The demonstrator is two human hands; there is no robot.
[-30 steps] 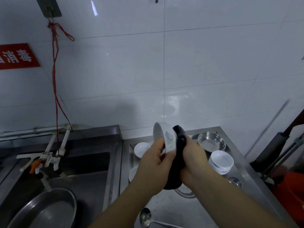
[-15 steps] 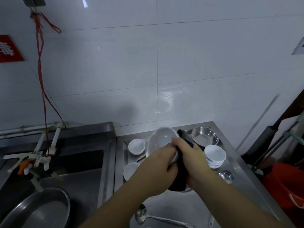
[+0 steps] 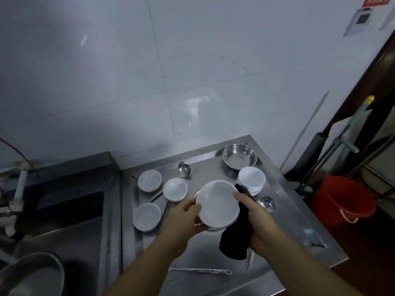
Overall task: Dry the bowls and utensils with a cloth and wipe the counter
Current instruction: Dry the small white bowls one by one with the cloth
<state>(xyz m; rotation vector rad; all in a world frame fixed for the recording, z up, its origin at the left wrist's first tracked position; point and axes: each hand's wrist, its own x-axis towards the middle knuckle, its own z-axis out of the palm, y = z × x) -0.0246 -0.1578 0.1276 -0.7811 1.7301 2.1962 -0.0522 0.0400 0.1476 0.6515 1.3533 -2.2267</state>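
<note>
The wide white ceramic bowl sits in both hands above the middle of the stainless steel counter, its mouth turned up toward the camera. A second ago it stood on edge with the dark cloth pressed into it; half a second ago it was tipping open; now it lies nearly level and the cloth is out of its hollow. By that reading the inside is wiped, and the bowl looks ready to be set down or have its underside rubbed.

The left hand grips the rim at the bowl's 8 o'clock, thumb over the lip and fingers curled beneath. The right hand is clenched round the dark blue-black cloth, which hangs bunched below the bowl's 4 o'clock, while its forefinger tip touches the rim at 3 o'clock.

Outward from the bowl: a stack of small white bowls at 1 o'clock, a steel basin beyond it, and a steel ladle just past the right hand. At 9 to 11 o'clock stand three small white bowls, the nearest, another and the lowest, with a second ladle behind them. A flat steel utensil handle lies at 6 o'clock. These pieces seemingly still await drying, and the counter wipe comes after.

The sink lies far out at 9 o'clock; a red plastic bucket stands on the floor at 3 o'clock.
</note>
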